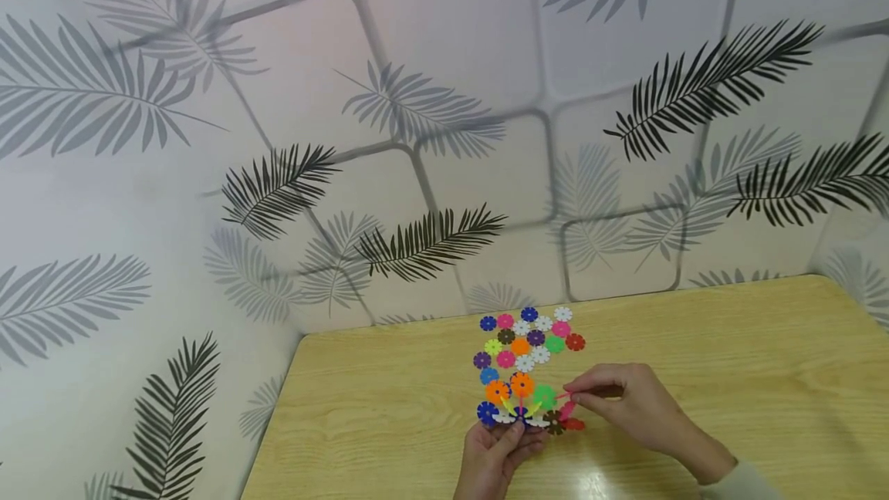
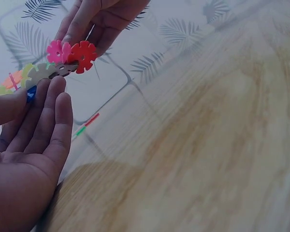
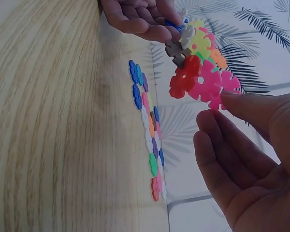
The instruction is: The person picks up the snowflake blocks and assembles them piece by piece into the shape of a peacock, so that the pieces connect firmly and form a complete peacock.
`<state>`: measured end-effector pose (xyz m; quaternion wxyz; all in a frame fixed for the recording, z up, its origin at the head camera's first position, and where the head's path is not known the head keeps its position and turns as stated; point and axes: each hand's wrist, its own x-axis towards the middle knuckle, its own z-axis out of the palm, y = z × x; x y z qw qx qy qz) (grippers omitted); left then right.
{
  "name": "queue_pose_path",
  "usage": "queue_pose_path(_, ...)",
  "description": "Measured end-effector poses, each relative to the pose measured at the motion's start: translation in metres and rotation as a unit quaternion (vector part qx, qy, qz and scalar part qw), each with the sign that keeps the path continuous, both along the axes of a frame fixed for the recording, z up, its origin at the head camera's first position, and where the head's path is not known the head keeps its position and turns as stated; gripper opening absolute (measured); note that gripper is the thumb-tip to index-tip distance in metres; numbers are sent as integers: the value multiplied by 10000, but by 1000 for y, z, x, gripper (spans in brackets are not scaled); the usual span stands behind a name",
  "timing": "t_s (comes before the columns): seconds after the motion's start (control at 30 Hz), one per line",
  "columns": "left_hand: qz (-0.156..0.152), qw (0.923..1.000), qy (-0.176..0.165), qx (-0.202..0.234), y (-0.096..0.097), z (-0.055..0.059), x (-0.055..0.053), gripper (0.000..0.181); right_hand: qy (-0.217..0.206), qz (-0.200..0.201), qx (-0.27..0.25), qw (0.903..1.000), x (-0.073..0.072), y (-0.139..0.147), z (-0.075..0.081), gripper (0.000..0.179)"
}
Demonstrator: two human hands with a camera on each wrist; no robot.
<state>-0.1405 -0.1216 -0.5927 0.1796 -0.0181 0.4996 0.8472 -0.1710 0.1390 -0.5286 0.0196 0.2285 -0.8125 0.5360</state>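
My left hand (image 1: 489, 457) holds a cluster of slotted plastic snowflake discs over the table, thumb on its dark blue disc (image 1: 520, 417). White and yellow discs stand out around this blue one. Toward the right end come a brown disc (image 3: 177, 53), a red disc (image 3: 184, 77) and joined pink discs (image 3: 204, 81). My right hand (image 1: 642, 407) pinches the outermost pink disc (image 3: 230, 83) by its edge between thumb and fingertips. In the left wrist view, the pink discs sit beside the red disc (image 2: 82, 57), partly in front of the right fingers.
Several loose discs in mixed colours, among them a red disc (image 1: 575, 342) and a dark blue disc (image 1: 488, 323), lie spread flat near the back of the wooden table (image 1: 375, 400). A leaf-patterned wall (image 1: 486, 176) rises directly behind the table's far edge.
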Motion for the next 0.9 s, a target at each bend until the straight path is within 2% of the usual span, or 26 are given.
queue_pose_path(0.47, 22, 10000, -60, -32, 1, 1, -2, 46, -238, -110, 112, 9996, 3, 0, 2, 11)
queue_pose_path(0.63, 31, 9999, -116, -43, 1, 2, -2, 43, -679, 53, 232, 9974, 6, -1, 5, 15)
queue_pose_path(0.77, 72, 9999, -147, -49, 1, 1, -2, 42, -1055, 281, 76, 9940, 6, 0, 4, 21)
queue_pose_path(0.9, 84, 9999, -26, -94, 1, 0, -2, 44, -1194, 450, -165, 9917, 6, 2, 3, 24)
